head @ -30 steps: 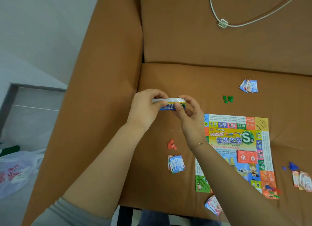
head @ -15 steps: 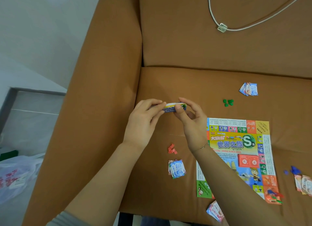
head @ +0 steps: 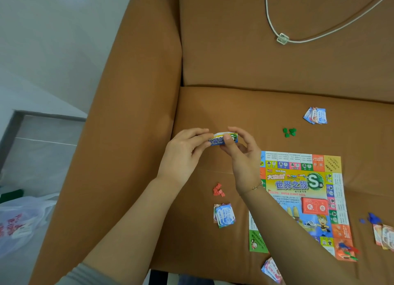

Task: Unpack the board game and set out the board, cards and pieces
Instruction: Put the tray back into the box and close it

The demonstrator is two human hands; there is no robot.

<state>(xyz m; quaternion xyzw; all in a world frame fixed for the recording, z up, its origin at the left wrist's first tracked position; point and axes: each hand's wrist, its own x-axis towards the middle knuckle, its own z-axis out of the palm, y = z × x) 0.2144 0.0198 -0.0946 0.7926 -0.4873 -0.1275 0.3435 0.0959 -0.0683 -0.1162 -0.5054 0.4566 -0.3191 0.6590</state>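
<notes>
Both hands hold a small flat game box (head: 219, 139) above the brown sofa seat (head: 234, 105). My left hand (head: 183, 156) pinches its left end and my right hand (head: 243, 156) pinches its right end, thumb on the printed face. The colourful board (head: 298, 191) lies open on the seat to the right, with a red card pack (head: 314, 207) on it. Card piles lie at the back right (head: 315, 115), below my hands (head: 224, 215), at the front edge (head: 271, 269) and at the far right (head: 383, 236). Green pieces (head: 289, 132), red pieces (head: 219, 190) and blue pieces (head: 372, 217) sit in small heaps.
The sofa's wide armrest (head: 132, 135) rises to the left of the seat. A white cable with a clear clip (head: 282, 38) hangs over the backrest. A white plastic bag (head: 23, 223) lies on the floor at the left. More small pieces (head: 347, 250) sit on the board's near right corner.
Both hands have lowered the small box slightly toward the seat and turned it so more of its printed face shows. Nothing else on the sofa has moved.
</notes>
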